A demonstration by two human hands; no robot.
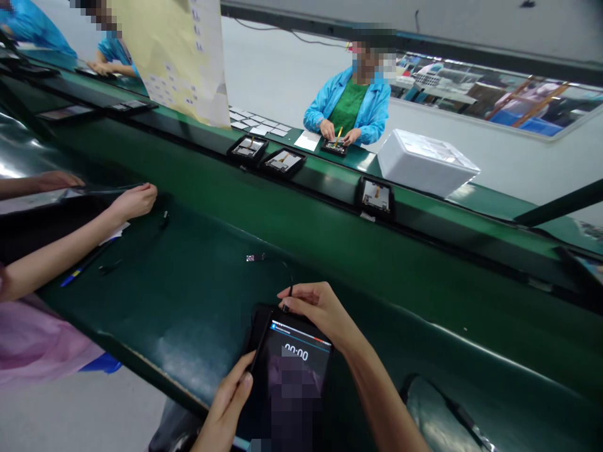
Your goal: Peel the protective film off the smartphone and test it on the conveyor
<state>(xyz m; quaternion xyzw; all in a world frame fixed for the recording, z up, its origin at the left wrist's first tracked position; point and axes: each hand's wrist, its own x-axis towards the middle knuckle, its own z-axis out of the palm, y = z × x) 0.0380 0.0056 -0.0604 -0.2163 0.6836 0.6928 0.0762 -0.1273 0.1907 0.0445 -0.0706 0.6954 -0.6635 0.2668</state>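
A flat black tablet (289,370) with rounded corners lies at the near edge of the dark green bench mat (198,295), its glossy screen lit and showing "00:00" in pale digits under a thin blue and red bar; the lower half of the screen is blurred out. The left hand (229,402) grips the tablet's left edge, thumb pressed flat along the bezel. The right hand (319,309) sits at the top edge, fingertips pinched narrow on a small black plug (285,306) at the tablet's upper corner — a thin black cable (288,276) runs from it to a small connector (254,257) lying on the mat.

To the left, a co-worker's bare arm (70,242) reaches over the mat beside a blue pen (78,271). Beyond, a raised green conveyor (330,182) carries open black device frames (282,162) with pale insides. A person in a blue smock (351,103) works across it, next to a white foam box (426,162). A cream sheet with small labels (179,56) hangs above — its print is too small to read
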